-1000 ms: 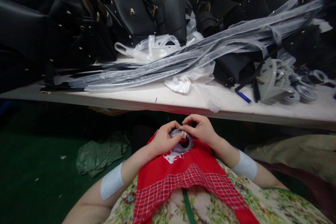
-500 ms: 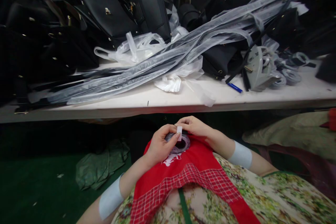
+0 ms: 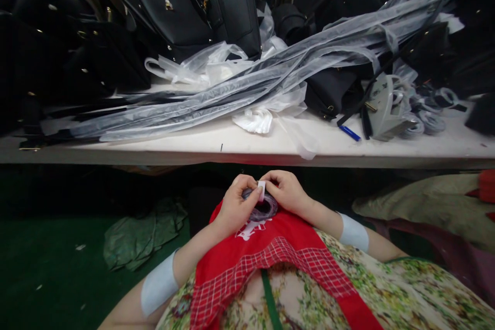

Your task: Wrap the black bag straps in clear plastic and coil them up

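Observation:
Both hands meet over my lap, just below the table edge. My left hand (image 3: 235, 205) is curled round a coiled strap wrapped in clear plastic (image 3: 263, 210). My right hand (image 3: 286, 192) pinches a small white tab (image 3: 262, 190) at the top of that coil. The coil rests on my red apron (image 3: 270, 247). Fingers of both hands are closed.
A white table (image 3: 240, 145) spans the view, with long plastic-sleeved straps (image 3: 247, 90), black handbags (image 3: 185, 15), a blue pen (image 3: 350, 133), a grey tape dispenser (image 3: 384, 108) and more coiled straps (image 3: 427, 118). Crumpled green plastic (image 3: 143, 232) lies on the floor at left.
The white tab came up between my fingers; both hands stayed on the coil. The view shifted slightly.

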### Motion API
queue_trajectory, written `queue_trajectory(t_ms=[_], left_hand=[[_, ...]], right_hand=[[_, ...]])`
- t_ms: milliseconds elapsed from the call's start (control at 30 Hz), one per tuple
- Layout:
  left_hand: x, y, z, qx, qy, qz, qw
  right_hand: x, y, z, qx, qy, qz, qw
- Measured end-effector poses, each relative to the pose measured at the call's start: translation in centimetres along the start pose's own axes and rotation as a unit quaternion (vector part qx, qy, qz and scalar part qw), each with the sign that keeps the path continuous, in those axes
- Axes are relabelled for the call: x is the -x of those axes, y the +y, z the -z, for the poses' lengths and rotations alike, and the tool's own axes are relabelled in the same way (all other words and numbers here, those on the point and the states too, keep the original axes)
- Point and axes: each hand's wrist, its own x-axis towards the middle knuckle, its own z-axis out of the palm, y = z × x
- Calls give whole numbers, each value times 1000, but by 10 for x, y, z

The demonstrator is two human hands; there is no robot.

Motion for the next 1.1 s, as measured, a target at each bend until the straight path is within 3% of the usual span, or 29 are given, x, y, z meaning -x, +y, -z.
queue_trajectory(t_ms=[167, 400, 600, 800, 900, 967, 1033, 1100], left_hand=[[3, -6, -6, 23, -1, 16, 1000], [-3, -16, -9, 106, -36, 89, 990], [-11, -24, -12, 225, -100, 184, 952], [-10, -24, -14, 268, -106, 184, 940], [-14, -19, -13, 202, -112, 128, 965], [-23, -18, -10, 58, -111, 41, 991], [-34, -16, -5, -64, -145, 3, 987], [-41, -15, 0, -110, -214, 32, 970]], right_hand=[[7, -2, -4, 61, 57, 41, 996], [6, 5, 11, 21, -31, 10, 999], [-3, 4, 24, 0, -150, -12, 989], [-4, -1, 23, 41, -135, 9, 990], [-6, -6, 29, 64, -120, 49, 990], [-12, -4, 36, 67, -117, 64, 989], [-20, 4, 41, 64, -133, 61, 987], [-26, 12, 43, 64, -150, 64, 985]])
